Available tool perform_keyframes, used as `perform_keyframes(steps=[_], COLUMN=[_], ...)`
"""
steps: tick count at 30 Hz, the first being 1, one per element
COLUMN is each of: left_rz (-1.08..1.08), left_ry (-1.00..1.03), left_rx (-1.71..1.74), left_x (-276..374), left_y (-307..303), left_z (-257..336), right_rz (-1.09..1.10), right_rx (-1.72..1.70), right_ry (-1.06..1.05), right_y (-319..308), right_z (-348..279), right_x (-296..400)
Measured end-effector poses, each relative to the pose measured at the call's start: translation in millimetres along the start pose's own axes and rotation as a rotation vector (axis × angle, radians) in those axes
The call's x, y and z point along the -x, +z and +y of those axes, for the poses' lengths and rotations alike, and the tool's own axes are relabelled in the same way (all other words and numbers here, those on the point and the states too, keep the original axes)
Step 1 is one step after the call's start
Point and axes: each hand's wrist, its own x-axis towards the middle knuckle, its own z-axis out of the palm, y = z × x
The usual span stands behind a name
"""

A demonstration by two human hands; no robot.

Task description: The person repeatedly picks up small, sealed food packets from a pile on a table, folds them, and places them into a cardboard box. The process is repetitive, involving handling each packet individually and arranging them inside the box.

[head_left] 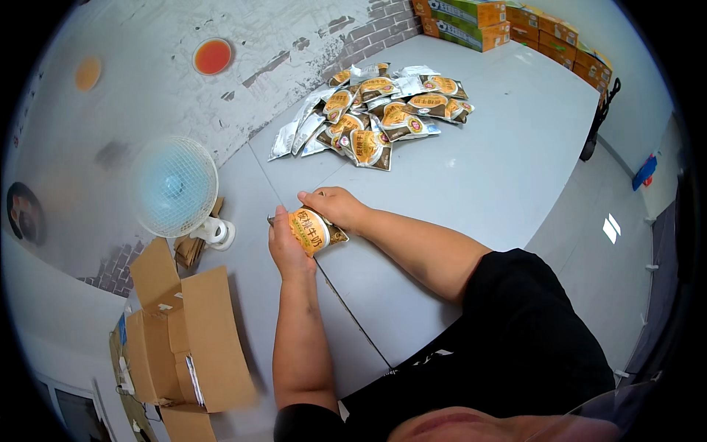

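Between my two hands is a milk pouch [309,231] with an orange and brown printed front, held above the grey table [475,182]. My left hand [288,243] grips its left side, thumb lying along the front. At the upper right edge, my right hand [337,207] has hold of the pouch, its fingers partly hidden. Farther back lies a heap of similar pouches [367,146], some showing their printed fronts and others their silver backs. To the left of my forearm stands an open cardboard box [210,337] with its flaps spread; a few flat packets [194,381] show inside.
A white desk fan [177,188] stands by the wall, with folded cardboard [189,251] behind its base. Printed cartons [467,25] are stacked on the table's far end. More orange cartons [558,41] stand beyond its edge. Seams run across the tabletop.
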Motion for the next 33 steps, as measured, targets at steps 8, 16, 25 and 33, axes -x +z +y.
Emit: perform_keyframes(steps=[8,16,25,33], left_rz=[0.061,0.027,0.055,0.211], left_ry=[0.053,-0.032,0.038,0.341], left_rx=[0.09,0.167,0.068,-0.095], left_x=[-4.0,-15.6,-1.2,-2.0], left_y=[-4.7,-19.0,-0.2,-2.1], left_z=[-1.8,-1.5,7.8,16.3], right_rz=[-0.121,-0.158,0.027,0.339], right_rx=[-0.115,-0.065,-0.073,0.669], right_ry=[-0.009,-0.064,0.001,-0.305], right_y=[5.8,11.5,12.0,10.9], right_z=[-3.2,0.9,-1.2,-4.2], right_x=[7.1,7.4,6.2,11.4])
